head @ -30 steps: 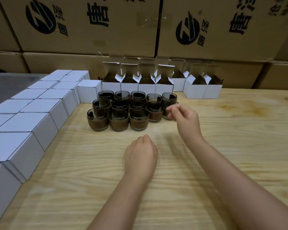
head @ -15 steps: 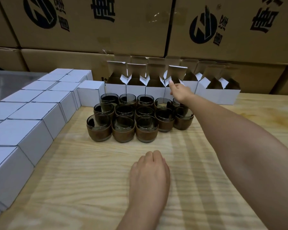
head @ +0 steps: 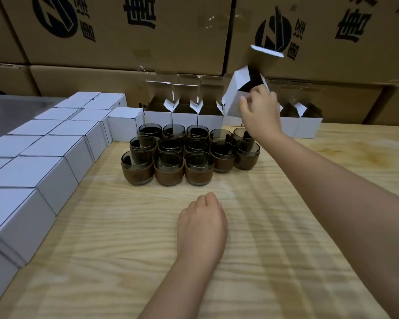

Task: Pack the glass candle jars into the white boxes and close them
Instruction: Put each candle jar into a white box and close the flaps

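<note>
Several dark glass candle jars point(head: 189, 155) with brown lower halves stand grouped in rows on the wooden table point(head: 251, 249). Behind them runs a row of open white boxes point(head: 184, 111) with their flaps up. My right hand point(head: 259, 113) grips one open white box point(head: 234, 95) by its front wall and holds it tilted in the air above the row, its lid flap raised. My left hand point(head: 202, 226) rests on the table in front of the jars, fingers curled under, holding nothing.
Closed white boxes point(head: 55, 146) line the left side of the table in rows. Large brown cartons point(head: 136, 35) with black print are stacked behind the table. More open white boxes point(head: 304, 120) stand at the back right. A metal surface point(head: 12, 109) lies at far left.
My right hand left the jars, reached to the row of open boxes, took one and lifted it up and tilted. My left hand stayed on the table.
</note>
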Demonstrator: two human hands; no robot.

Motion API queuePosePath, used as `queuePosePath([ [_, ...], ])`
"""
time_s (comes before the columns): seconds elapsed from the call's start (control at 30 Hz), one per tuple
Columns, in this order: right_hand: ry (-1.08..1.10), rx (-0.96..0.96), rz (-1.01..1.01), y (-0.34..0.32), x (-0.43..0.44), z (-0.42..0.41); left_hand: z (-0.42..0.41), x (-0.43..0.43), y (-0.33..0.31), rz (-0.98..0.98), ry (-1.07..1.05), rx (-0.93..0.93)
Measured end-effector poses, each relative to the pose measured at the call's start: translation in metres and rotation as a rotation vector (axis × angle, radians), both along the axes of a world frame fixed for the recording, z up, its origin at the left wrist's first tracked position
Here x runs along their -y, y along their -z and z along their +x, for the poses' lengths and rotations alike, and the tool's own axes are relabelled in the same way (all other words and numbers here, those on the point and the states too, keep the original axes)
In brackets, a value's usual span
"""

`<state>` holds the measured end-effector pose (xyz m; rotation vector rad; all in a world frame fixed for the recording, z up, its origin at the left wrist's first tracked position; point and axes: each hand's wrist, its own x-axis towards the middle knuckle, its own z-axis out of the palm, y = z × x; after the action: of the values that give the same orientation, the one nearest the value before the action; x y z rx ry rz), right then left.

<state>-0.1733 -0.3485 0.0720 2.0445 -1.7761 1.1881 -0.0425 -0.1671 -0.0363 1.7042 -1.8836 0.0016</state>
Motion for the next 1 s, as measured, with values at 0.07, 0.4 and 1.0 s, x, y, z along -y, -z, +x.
queuePosePath([
  [0.07, -0.047, 0.008, -0.133, -0.001, -0.037, 0.005, 0.000, 0.002, 0.000, 0.025, 0.008, -0.040],
  [0.4, -0.018, -0.056, -0.427, 0.064, -0.184, 0.033, 0.008, 0.002, -0.006, 0.225, 0.039, -0.439],
  [1.0, -0.109, 0.100, -0.414, 0.085, -0.192, 0.027, 0.009, 0.003, -0.008, 0.284, 0.204, -0.442],
])
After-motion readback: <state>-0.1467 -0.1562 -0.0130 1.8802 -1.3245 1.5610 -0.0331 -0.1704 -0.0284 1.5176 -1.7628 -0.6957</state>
